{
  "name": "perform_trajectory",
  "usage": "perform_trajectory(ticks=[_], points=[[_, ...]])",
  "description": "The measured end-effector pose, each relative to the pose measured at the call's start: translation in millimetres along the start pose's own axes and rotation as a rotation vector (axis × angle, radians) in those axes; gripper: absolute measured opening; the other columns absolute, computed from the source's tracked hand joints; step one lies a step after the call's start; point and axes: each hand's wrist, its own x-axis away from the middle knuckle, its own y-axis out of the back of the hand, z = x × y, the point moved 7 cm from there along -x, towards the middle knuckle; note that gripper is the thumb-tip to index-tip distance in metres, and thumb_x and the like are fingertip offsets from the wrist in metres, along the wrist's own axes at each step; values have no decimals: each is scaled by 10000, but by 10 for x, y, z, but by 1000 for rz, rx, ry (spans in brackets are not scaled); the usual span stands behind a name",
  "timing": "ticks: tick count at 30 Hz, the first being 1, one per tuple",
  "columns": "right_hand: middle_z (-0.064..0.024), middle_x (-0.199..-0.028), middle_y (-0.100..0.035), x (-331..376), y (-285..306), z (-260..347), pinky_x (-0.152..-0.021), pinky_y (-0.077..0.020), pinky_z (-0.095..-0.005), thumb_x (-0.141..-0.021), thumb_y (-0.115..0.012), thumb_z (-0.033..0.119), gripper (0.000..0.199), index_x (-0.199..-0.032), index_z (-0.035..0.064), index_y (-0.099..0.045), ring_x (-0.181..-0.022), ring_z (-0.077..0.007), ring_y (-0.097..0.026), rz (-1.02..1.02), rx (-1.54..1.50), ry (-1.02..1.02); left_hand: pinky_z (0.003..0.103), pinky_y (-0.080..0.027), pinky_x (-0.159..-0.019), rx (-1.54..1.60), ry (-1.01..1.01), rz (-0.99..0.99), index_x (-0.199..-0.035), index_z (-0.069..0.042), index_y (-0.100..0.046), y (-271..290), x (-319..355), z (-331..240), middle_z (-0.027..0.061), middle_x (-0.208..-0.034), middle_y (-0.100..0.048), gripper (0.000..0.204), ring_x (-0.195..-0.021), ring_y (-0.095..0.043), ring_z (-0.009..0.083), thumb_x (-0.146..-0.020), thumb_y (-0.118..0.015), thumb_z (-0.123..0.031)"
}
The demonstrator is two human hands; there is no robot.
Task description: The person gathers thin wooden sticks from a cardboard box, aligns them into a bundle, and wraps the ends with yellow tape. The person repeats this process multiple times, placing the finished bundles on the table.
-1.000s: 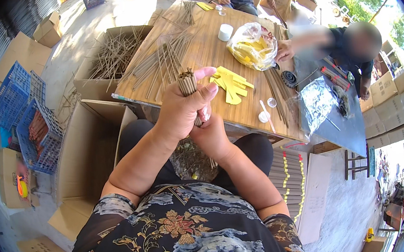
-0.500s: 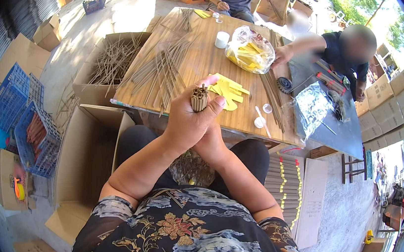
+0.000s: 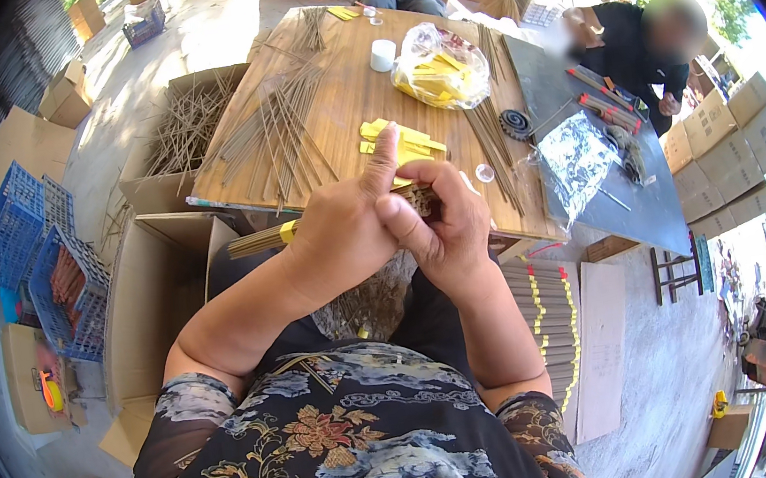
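Observation:
A bundle of thin brown sticks (image 3: 256, 243), looking like incense sticks, lies sideways over my lap. A yellow paper band (image 3: 289, 232) wraps it. My left hand (image 3: 344, 229) is closed around the bundle, its back toward me and its thumb raised. At the bundle's right end, my right hand (image 3: 449, 217) curls thumb and fingers about the stick ends. The two hands touch, and part of the bundle is hidden behind them. Just beyond, yellow paper strips (image 3: 406, 147) lie in a loose pile on the wooden table (image 3: 346, 83).
Loose sticks (image 3: 272, 138) spread over the table's left side. A clear bag of yellow strips (image 3: 441, 72) and a white jar (image 3: 383, 55) stand farther back. An open cardboard box (image 3: 163, 302) is by my left leg. Banded bundles (image 3: 543, 315) lie low at right. Two people sit across.
The bundle has swung from pointing upward to lying sideways, baring its yellow band. My right hand has come from beneath the left to the bundle's right end. The co-worker's hand has left the bag.

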Motion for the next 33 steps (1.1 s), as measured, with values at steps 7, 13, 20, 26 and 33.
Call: perform_trajectory(ticks=[7,13,20,26,33], points=[[-12,-711,-513,118,205,-459,-519,-368,-179,-850,-553,260,299,-997,0,-531,-568,-56,-448,-16,-520,-399,377,-463,-514,-214,-13,102,-1277,122,-234,-81,2,78,183,-642,-563,762,-550,-581,305,-663,-620,-107],[-56,-732,-526,130,27,-291,-535,-425,-245,-689,-735,237,538,-1122,50,-477,-585,-133,-497,217,-186,-107,378,-474,-585,81,65,234,-1217,101,-328,-201,0,70,209,-735,-588,606,-663,-598,343,-721,-593,-125],[-73,-630,-542,222,32,-365,-497,-430,-272,-765,-661,181,229,-900,37,-545,-537,-166,-526,316,-246,-205,316,-459,-714,394,262,458,-993,14,-523,-389,111,40,164,-840,-602,266,-818,-590,236,-754,-589,-84],[-112,-619,-547,257,35,-380,-495,-433,-281,-805,-614,194,185,-764,27,-547,-531,-211,-533,246,-214,-145,272,-441,-680,514,385,541,-972,8,-522,-412,169,-21,64,-795,-580,256,-758,-564,136,-736,-603,-54],[-54,-612,-537,331,-42,-507,-501,-416,-243,-834,-581,166,184,-768,0,-539,-553,-102,-491,242,-406,-312,194,-370,-508,1145,829,748,-935,-7,-500,-476,439,73,22,-701,-483,195,-538,-428,73,-799,-473,-143]])
